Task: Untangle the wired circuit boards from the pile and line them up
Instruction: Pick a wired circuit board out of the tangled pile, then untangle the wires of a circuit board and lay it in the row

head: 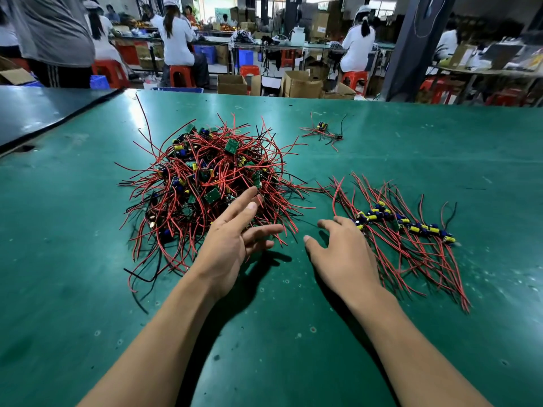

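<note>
A tangled pile of small green circuit boards with red and black wires [205, 177] lies on the green table [411, 148], left of centre. My left hand [235, 236] hovers at the pile's near right edge, fingers straight and spread, holding nothing. To the right, a row of lined-up boards [405, 223] lies with its wires fanned toward and away from me. My right hand [340, 248] is beside the row's left end, fingers loosely bent, fingertips near the first board, nothing gripped.
A small separate cluster of wired boards [323, 132] lies farther back on the table. A dark mat edge [58, 121] crosses the far left corner. Beyond the table's far edge are cardboard boxes, red stools and seated workers.
</note>
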The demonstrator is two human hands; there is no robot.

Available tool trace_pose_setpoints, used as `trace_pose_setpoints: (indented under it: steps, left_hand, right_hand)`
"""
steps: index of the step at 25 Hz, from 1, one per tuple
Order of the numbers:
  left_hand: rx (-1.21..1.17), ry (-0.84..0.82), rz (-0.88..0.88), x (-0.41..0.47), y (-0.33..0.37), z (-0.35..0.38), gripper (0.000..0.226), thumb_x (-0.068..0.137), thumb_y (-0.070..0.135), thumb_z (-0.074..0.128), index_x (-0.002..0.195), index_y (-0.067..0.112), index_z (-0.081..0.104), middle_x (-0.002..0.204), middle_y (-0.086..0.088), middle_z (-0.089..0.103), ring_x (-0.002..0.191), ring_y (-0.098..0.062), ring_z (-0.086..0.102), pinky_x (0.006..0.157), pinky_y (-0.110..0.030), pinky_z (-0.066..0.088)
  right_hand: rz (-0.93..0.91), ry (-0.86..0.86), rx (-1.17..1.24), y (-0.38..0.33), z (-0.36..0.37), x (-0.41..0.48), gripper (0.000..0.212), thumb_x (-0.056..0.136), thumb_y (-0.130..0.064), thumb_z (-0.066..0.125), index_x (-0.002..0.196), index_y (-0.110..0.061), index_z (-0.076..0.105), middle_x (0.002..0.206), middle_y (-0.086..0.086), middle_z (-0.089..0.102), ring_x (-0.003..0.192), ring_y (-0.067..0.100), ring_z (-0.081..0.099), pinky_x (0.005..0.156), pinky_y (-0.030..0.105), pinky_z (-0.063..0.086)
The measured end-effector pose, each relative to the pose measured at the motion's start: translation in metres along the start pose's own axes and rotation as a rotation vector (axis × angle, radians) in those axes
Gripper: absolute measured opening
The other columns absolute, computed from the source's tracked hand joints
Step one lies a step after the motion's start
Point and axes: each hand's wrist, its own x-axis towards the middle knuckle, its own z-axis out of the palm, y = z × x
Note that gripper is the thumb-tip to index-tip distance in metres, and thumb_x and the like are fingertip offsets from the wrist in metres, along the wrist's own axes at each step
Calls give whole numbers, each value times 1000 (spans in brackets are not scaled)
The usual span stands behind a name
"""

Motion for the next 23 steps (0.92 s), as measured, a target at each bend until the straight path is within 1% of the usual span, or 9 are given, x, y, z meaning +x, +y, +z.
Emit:
trace_pose_setpoints:
  steps: [5,7,9,11,12,16,18,20,23]
  left_hand:
    - [113,-40,-5,-3,0,2,30,100,24,47,126,21,62,128,15,64,82,-18,71,68,-29,54]
    - [176,-17,19,-5,1,1,27,98,25,51,117,15,68,121,6,69,72,-15,68,66,-27,50]
    - [197,-26,9,-9,-1,4,23,91,26,59,101,11,73,111,-4,73,64,-14,64,60,-24,50]
    - [209,-119,-41,-14,-7,9,23,84,31,65,84,11,76,96,-10,74,59,-14,60,58,-22,49]
    - [216,-186,-81,-16,-9,12,23,82,33,66,78,12,76,89,-10,73,57,-14,58,57,-22,48]
    - [256,-513,-257,-25,-14,15,26,87,33,69,71,12,74,80,-10,72,52,-14,58,54,-22,49]
    - [265,-645,-333,-31,-14,16,26,85,34,70,74,12,73,81,-11,73,51,-15,60,54,-22,48]
    - [267,-723,-374,-35,-13,16,28,83,37,72,76,10,72,83,-12,73,51,-13,61,55,-21,48]
    - [266,-738,-401,-38,-13,15,24,85,31,69,75,9,70,84,-15,72,50,-13,61,57,-21,47]
  right_hand:
    - [-54,-16,34,0,1,-2,40,93,-46,62,123,-20,69,132,-1,55,117,22,57,91,32,43]
    - [-68,-18,60,0,3,-3,35,92,-46,64,116,-21,71,124,-3,58,109,22,59,86,31,43]
    - [-72,-26,130,0,4,-2,33,92,-42,66,116,-21,72,121,-2,61,107,20,61,90,31,46]
    - [-79,-32,226,0,4,2,36,91,-38,70,121,-19,71,119,1,66,103,20,63,94,34,49]
    - [-81,-35,283,1,4,4,39,89,-36,73,124,-18,70,117,2,68,97,18,64,91,34,51]
    - [-141,-79,537,0,4,6,59,80,-34,83,134,-25,61,103,-3,66,59,5,49,62,19,45]
    - [-233,-102,598,-2,6,4,65,76,-43,84,136,-33,59,98,-9,67,55,3,48,58,14,43]
    - [-351,-79,595,-4,8,3,67,75,-55,76,137,-39,57,93,-17,67,57,5,52,59,11,41]
    - [-475,28,594,-5,9,1,60,83,-53,69,140,-43,54,96,-25,63,58,8,51,60,9,37]
